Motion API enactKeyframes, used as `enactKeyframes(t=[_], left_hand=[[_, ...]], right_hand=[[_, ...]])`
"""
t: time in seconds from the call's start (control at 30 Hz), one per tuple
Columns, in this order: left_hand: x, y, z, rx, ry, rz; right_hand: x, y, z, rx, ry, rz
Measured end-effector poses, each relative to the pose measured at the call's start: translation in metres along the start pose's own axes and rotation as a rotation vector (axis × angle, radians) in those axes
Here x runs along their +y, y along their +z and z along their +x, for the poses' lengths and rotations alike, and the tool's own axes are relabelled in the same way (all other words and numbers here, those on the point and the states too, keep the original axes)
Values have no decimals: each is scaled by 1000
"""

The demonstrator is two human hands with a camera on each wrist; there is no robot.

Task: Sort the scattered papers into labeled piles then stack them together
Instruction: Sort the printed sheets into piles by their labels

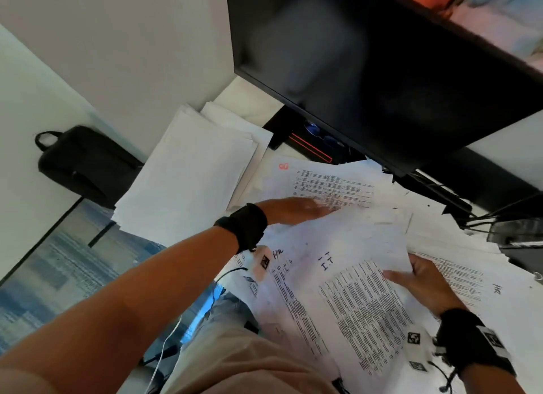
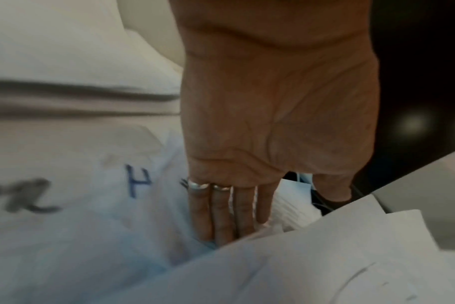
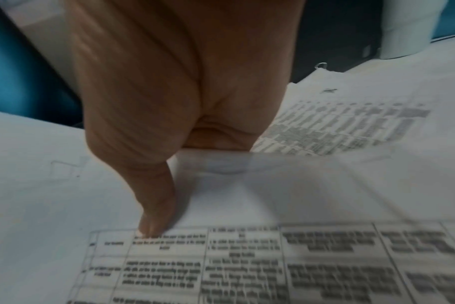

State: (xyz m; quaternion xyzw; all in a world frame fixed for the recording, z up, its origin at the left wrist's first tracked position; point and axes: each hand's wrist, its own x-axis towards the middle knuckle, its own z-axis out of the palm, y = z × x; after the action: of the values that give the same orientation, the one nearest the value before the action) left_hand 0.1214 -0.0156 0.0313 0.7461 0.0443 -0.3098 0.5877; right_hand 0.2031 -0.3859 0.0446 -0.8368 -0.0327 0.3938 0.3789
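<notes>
The right hand (image 1: 423,285) pinches the right edge of a printed sheet marked "I.T" (image 1: 352,282), which lies raised above the scattered papers (image 1: 458,226) covering the desk between and beyond both hands. The right wrist view shows what the head view does not: the thumb (image 3: 156,216) presses on top of the sheet just at the corner of a printed table, while the fingers are hidden beneath the paper. That view also shows a second sheet with a dense printed grid (image 3: 346,127) lying beyond the right hand. The left hand (image 1: 293,210) reaches forward with fingers straight and flat, holding nothing; its fingertips disappear under the raised sheet's far edge. The left wrist view confirms this: the palm (image 2: 278,115) faces the camera, the fingers (image 2: 221,214) lie together and extended, two of them carrying rings, and their tips touch a paper bearing a handwritten blue "H" (image 2: 137,181), a mark not readable there in the head view. Only the head view shows a stack of blank white sheets (image 1: 188,170) to the left of the left hand, a dark monitor (image 1: 382,70) beyond both hands, and a black bag (image 1: 85,161) on the floor further left.
</notes>
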Motion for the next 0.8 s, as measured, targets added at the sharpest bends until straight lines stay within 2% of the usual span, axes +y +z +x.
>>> enactKeyframes(t=[0.07,0.13,0.23,0.27,0.3,0.37,0.47,0.53,0.67,0.73,0.8], left_hand=[[-19,-7,-18,-17,-134,6],[-36,-7,-38,98,-242,-111],[-56,8,-53,246,-171,-553],[-57,13,-57,245,-165,-680],[-60,15,-60,223,-174,-706],[-65,11,-62,197,-199,-472],[-71,1,-51,298,-185,100],[-67,1,-35,321,-142,234],[-56,4,10,330,-7,267],[-46,9,28,354,-6,117],[-25,15,29,400,-36,-155]], right_hand=[[13,-2,-5,109,11,81],[20,-1,-14,214,33,190],[25,4,-25,335,66,305],[28,7,-26,374,77,320],[29,10,-28,401,83,340],[30,15,-31,428,99,378],[21,25,-40,375,89,346],[12,34,-44,288,94,324],[1,50,-44,156,94,312],[1,59,-40,130,93,290],[1,65,-40,155,95,298]])
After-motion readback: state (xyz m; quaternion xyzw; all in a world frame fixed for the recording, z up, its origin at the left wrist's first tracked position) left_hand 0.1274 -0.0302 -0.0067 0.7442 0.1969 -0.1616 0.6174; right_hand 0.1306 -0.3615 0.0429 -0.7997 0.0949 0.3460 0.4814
